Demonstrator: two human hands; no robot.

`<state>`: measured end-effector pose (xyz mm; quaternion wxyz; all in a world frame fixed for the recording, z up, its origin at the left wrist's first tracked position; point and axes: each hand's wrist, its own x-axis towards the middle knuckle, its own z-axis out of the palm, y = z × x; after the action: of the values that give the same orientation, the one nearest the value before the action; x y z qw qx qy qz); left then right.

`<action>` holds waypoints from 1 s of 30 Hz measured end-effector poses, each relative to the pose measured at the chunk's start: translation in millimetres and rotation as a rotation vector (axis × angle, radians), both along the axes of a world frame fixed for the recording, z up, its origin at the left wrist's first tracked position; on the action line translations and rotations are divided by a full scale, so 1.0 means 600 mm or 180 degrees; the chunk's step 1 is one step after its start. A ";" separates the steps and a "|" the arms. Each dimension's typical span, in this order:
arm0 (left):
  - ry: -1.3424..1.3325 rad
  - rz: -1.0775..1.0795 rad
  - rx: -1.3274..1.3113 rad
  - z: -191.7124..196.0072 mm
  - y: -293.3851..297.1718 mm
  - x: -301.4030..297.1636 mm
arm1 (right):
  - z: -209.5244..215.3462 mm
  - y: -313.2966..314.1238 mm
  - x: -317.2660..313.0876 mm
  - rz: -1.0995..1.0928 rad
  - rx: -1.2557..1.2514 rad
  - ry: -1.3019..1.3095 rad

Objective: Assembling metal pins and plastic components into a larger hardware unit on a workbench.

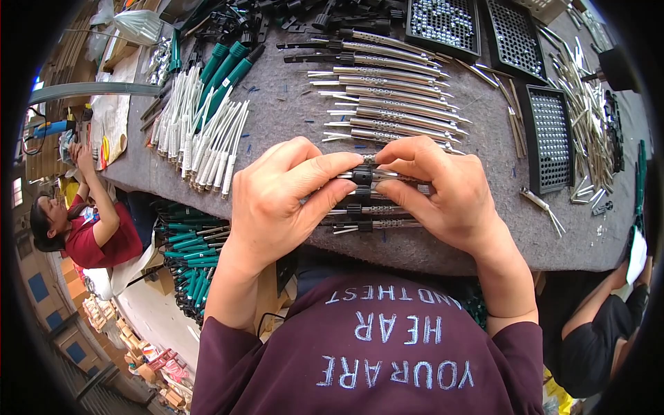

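Over the table (280, 124), left hand (273, 197) and right hand (449, 187) pinch one tube (362, 175).

Bright, fairly even light falls on the table (277, 117), seemingly from above, leaving soft, shallow shadows under the left hand (280, 197) and right hand (446, 190). Both hands look crisp. The tubes (401, 95) carry thin white glints along their length, and the plastic bag (138, 26) at far left shines pale. Near, the dark shirt (290, 346) swallows some detail; the space beneath the table is dim. The fisheye bows the table's edges, tips the left co-worker (104, 238) sideways, stretches the right co-worker (588, 332) and darkens the corners to black.
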<state>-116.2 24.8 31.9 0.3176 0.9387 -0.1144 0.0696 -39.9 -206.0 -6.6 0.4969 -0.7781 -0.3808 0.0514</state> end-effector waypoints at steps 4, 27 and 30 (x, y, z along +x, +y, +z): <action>0.0020 0.0067 -0.0064 -0.007 -0.004 0.000 | -0.006 -0.003 -0.001 0.0092 -0.0078 -0.0011; -0.0196 0.0238 -0.0509 -0.027 -0.001 -0.005 | -0.001 -0.011 0.009 0.0169 -0.0119 -0.0266; -0.0206 0.0216 -0.0523 -0.030 -0.001 -0.006 | -0.005 -0.009 0.008 0.0164 -0.0067 -0.0284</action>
<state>-119.8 24.2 13.7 0.3872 0.9100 -0.0867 0.1198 -35.3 -211.7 -9.6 0.4697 -0.7748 -0.4219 0.0334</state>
